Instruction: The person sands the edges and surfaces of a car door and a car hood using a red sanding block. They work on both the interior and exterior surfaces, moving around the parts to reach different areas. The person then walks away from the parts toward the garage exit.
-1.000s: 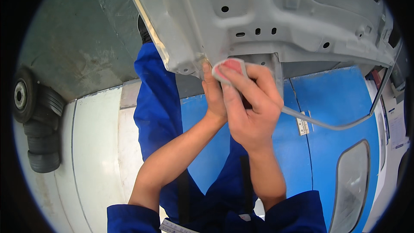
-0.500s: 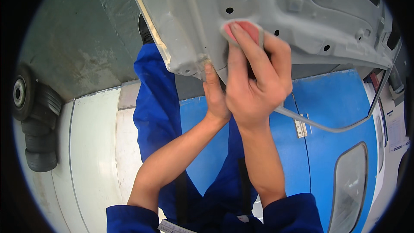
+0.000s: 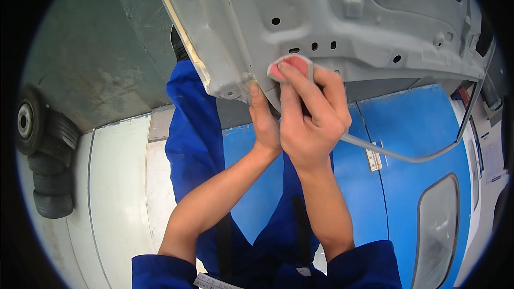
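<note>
right hand point(image 3: 313, 123) holds a pad point(image 3: 301, 63) (pink, pale-rimmed) at the grey panel point(image 3: 321, 16)

A scuffed dark green floor point(image 3: 101, 59) stretched across the upper left, meeting flat white wall panels point(image 3: 119, 187). Black rubber tyres point(image 3: 52, 181) were stacked at the far left, one around a grey metal rim point(image 3: 24, 120). Rightward, bright blue painted panels point(image 3: 399, 128) bore a silver metal hinge point(image 3: 373, 160) and a rounded, grey-glazed window point(image 3: 437, 230).

Soft light is glinting faintly off the gray metal panel point(image 3: 316, 8) while fisheye distortion is bending straight edges and blackness is swallowing the corners.
</note>
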Motion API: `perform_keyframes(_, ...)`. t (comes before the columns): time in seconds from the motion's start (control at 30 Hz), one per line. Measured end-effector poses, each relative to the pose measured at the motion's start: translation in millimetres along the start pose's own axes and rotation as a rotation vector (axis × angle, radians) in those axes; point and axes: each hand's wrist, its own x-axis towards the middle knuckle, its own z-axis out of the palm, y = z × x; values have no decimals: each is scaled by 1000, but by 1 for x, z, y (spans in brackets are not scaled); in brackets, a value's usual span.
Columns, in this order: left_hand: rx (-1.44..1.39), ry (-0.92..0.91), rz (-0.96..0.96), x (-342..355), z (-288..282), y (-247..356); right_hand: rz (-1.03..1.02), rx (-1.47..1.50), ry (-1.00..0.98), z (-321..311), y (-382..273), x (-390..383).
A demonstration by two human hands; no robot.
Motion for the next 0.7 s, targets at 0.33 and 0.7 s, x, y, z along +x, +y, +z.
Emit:
perform_keyframes(0.33, -12, 58, -20, -2, 6, -4, 0, 34, 3, 4, 0, 3)
perform_keyframes(0.7, 45, 25, -16, -1, -4, -3, 74, 101, 27, 10, -10, 6)
